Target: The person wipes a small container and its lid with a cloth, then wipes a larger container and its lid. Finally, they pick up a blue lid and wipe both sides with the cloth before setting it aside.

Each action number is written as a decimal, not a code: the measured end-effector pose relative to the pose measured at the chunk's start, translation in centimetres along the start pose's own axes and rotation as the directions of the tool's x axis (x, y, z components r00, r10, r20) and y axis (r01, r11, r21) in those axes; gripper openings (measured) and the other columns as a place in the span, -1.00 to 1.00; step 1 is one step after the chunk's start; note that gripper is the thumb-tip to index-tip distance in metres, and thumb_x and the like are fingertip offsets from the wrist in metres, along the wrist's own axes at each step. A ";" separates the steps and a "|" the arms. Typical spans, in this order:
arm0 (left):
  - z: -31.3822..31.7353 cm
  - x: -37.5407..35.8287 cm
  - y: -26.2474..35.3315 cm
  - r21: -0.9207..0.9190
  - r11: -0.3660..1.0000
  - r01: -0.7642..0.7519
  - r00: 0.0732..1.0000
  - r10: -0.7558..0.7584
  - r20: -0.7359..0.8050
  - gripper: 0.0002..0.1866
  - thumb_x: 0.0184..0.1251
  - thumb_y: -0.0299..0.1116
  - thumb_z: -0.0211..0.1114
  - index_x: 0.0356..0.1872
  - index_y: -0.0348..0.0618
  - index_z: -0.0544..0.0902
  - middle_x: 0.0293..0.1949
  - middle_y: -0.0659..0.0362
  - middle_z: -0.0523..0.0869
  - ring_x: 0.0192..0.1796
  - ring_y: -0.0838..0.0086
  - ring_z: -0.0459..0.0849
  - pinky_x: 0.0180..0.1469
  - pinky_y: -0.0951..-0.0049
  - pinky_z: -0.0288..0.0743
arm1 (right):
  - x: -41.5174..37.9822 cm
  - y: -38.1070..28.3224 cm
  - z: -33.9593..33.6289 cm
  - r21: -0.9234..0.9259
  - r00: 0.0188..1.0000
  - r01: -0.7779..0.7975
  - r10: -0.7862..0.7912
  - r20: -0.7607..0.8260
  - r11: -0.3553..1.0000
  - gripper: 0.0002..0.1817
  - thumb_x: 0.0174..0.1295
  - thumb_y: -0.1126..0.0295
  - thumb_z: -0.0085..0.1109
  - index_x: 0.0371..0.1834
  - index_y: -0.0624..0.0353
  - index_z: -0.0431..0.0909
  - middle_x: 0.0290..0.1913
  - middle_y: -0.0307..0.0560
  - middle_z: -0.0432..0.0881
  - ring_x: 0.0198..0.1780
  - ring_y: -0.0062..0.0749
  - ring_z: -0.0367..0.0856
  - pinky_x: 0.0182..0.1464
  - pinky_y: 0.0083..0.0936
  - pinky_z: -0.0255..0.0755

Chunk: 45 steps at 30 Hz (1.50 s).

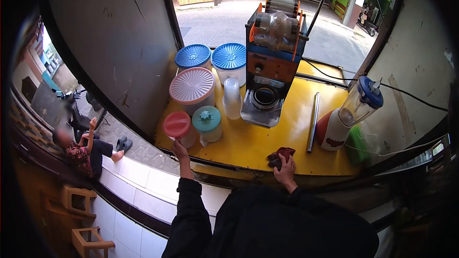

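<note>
My left hand (180,150) is closed at the near side of a jug with a red lid (177,124), where its handle appears to be. Beside that jug stands another with a teal lid (207,119). Pressed under my right hand (286,171) is a crumpled dark red and brown cloth (280,157), lying on the yellow counter (248,148) near its front edge. My right fingers are curled over the cloth.
Behind the jugs are a pink-lidded tub (192,86), two blue-lidded tubs (229,57) and stacked plastic cups (232,98). A cup sealing machine (270,62), a metal tube (313,122) and a blender (346,114) stand rightward. A person (81,153) sits at left.
</note>
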<state>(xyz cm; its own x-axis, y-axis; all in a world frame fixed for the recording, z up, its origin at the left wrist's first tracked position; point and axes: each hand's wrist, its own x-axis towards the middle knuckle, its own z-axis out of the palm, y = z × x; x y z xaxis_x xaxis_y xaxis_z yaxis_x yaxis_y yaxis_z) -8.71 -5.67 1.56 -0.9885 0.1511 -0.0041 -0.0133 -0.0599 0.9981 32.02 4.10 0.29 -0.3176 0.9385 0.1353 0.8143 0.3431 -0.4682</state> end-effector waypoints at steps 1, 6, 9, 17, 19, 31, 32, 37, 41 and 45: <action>0.3 -0.6 0.4 0.010 0.999 -0.050 0.997 0.051 -0.061 -0.63 0.20 -0.26 -0.08 -0.71 -0.30 0.35 -0.71 0.24 0.32 -0.59 0.53 0.27 -0.55 0.42 0.10 | 0.0 0.1 -0.1 -0.009 1.000 0.009 -0.009 0.004 1.000 -0.33 -0.21 0.26 0.16 0.12 -0.10 0.25 0.12 0.25 0.15 0.16 0.14 0.13 0.17 -0.08 0.02; -0.3 -3.2 2.6 0.183 0.982 -0.042 0.980 0.076 -0.185 -0.58 0.19 -0.21 -0.09 -0.59 -0.43 0.51 -0.54 0.11 0.56 -0.47 0.35 0.49 -0.38 0.29 0.33 | 0.0 0.3 -0.2 0.021 0.999 -0.004 0.003 0.034 1.000 -0.34 -0.18 0.24 0.13 0.14 -0.12 0.24 0.15 0.26 0.12 0.19 0.13 0.08 0.20 -0.09 -0.05; -0.5 -3.9 2.1 0.084 0.995 -0.045 0.930 0.073 -0.361 -0.57 0.11 -0.27 -0.10 -0.66 -0.52 0.49 -0.74 0.04 0.44 -0.63 0.33 0.33 -0.52 0.22 0.17 | 0.0 0.4 -0.2 0.010 1.000 0.001 -0.002 0.014 1.000 -0.33 -0.20 0.27 0.15 0.13 -0.13 0.25 0.13 0.24 0.14 0.16 0.14 0.12 0.18 -0.11 0.00; -4.4 -10.0 4.2 0.058 0.998 0.040 0.923 -0.015 -0.384 -0.66 -0.01 -0.33 -0.05 -0.74 -0.47 0.40 -0.69 0.18 0.35 -0.57 0.40 0.26 -0.49 0.41 0.14 | 0.0 0.5 -0.8 0.026 0.998 0.031 -0.032 0.044 0.999 -0.33 -0.17 0.27 0.16 0.15 -0.14 0.23 0.14 0.23 0.12 0.19 0.11 0.08 0.22 -0.12 -0.04; -5.2 -11.6 4.1 0.000 0.999 0.038 0.902 -0.034 -0.430 -0.68 0.04 -0.35 -0.07 -0.71 -0.44 0.41 -0.67 0.21 0.33 -0.57 0.44 0.23 -0.49 0.44 0.12 | 0.0 0.5 -0.8 0.025 0.998 0.022 -0.023 0.052 0.999 -0.33 -0.16 0.27 0.16 0.15 -0.14 0.22 0.15 0.24 0.11 0.20 0.11 0.07 0.23 -0.12 -0.06; -5.7 -17.6 5.2 -0.122 0.978 0.168 0.940 -0.197 -0.280 -0.77 0.12 -0.35 -0.06 -0.54 -0.34 0.42 -0.61 0.26 0.29 -0.52 0.54 0.22 -0.43 0.55 0.13 | -0.2 0.3 -0.5 -0.006 0.999 0.047 -0.047 0.008 0.999 -0.35 -0.18 0.29 0.13 0.13 -0.12 0.25 0.13 0.24 0.16 0.16 0.11 0.12 0.21 -0.13 -0.02; -5.2 -17.8 5.5 -0.133 0.976 0.174 0.956 -0.200 -0.213 -0.75 0.11 -0.37 -0.07 -0.62 -0.34 0.41 -0.63 0.26 0.30 -0.54 0.56 0.23 -0.45 0.54 0.14 | -0.1 0.2 -0.5 -0.003 0.999 0.032 -0.032 -0.005 0.999 -0.37 -0.17 0.30 0.12 0.12 -0.12 0.26 0.12 0.23 0.17 0.16 0.10 0.13 0.19 -0.13 0.00; -1.4 -18.4 4.2 -0.172 0.970 0.171 0.982 -0.182 -0.047 -0.73 0.07 -0.46 -0.08 -0.75 -0.35 0.39 -0.72 0.24 0.32 -0.60 0.53 0.29 -0.49 0.47 0.23 | 0.0 0.1 -0.4 0.003 1.000 0.016 -0.016 -0.026 1.000 -0.41 -0.16 0.39 0.09 0.08 -0.15 0.34 0.12 0.16 0.21 0.14 0.06 0.17 0.12 -0.12 0.09; 1.9 -18.9 1.9 -0.249 0.941 0.231 0.972 -0.234 0.016 -0.73 0.09 -0.42 -0.02 -0.74 -0.34 0.38 -0.54 0.17 0.36 -0.51 0.53 0.30 -0.48 0.47 0.17 | 0.3 0.0 -0.6 -0.040 0.999 0.026 -0.025 0.021 0.999 -0.42 -0.18 0.41 0.09 0.06 -0.14 0.37 0.10 0.12 0.23 0.09 0.03 0.22 0.07 -0.15 0.16; 5.3 -19.9 2.2 -0.272 0.948 0.167 0.986 -0.168 0.020 -0.72 0.08 -0.47 -0.09 -0.80 -0.13 0.20 -0.73 0.36 0.21 -0.64 0.66 0.13 -0.57 0.57 -0.06 | 1.6 -0.4 -1.6 0.158 0.998 -0.010 0.001 0.060 0.987 -0.56 -0.17 0.48 0.05 -0.09 -0.02 0.47 -0.04 0.05 0.41 -0.05 -0.08 0.39 -0.02 -0.32 0.32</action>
<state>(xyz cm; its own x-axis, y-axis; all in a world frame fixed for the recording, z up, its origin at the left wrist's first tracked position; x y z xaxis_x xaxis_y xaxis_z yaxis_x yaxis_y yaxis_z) 11.74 -3.60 4.21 -0.9691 0.1784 -0.1702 -0.2183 -0.3004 0.9285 31.96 5.48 2.09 -0.3455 0.9348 0.0825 0.7302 0.3230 -0.6020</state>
